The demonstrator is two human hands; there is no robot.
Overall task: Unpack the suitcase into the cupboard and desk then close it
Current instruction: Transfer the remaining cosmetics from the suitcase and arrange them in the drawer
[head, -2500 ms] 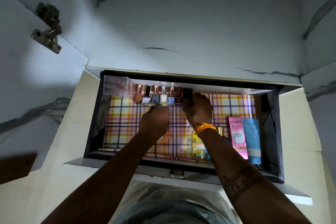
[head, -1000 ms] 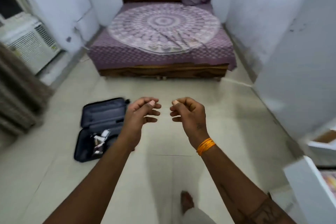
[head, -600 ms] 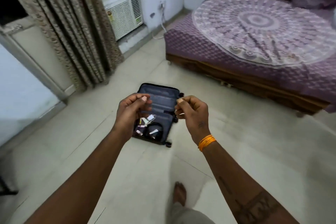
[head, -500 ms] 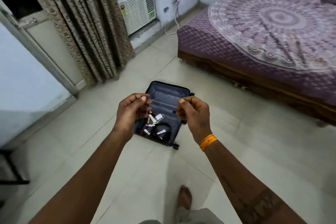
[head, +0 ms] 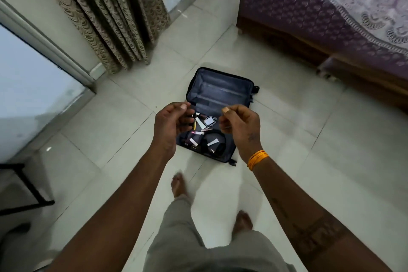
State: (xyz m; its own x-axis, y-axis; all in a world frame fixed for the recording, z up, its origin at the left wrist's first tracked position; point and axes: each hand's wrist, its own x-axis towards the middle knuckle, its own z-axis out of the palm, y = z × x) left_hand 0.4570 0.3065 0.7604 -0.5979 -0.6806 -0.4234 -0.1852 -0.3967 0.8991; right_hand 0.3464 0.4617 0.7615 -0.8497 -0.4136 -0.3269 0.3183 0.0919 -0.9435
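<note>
Suitcase (head: pixel 217 93) lies flat and open on the tiled floor (head: pixel 309 150), directly beyond and below both hands. Its far half, past the fingertips, shows only a grey lining. Its near half, under and between the two hands, holds a jumble of small things: a white coiled cable (head: pixel 209 120) just between the hands, black headphones (head: pixel 217 142) below the right hand's fingers, and several small tubes and packets (head: pixel 194 141) near the left wrist, too small to name more closely.

The left hand (head: pixel 170 127) is raised in front of the body with its fingers loosely curled and nothing in them. The right hand (head: pixel 239 127) hangs level with it, a short gap apart, fingers likewise loosely curled and holding nothing; an orange thread band (head: pixel 257 159) circles its wrist. Neither hand touches the suitcase.

Well to the right of the right hand stands a bed (head: pixel 331 6) with a purple patterned cover and a wooden base. Far beyond the left hand hangs a brown patterned curtain (head: pixel 99 13), reaching the floor. Below the forearms are grey trouser legs and two bare feet (head: pixel 178 184) on the tiles, the left one ahead of the right, both blurred.
</note>
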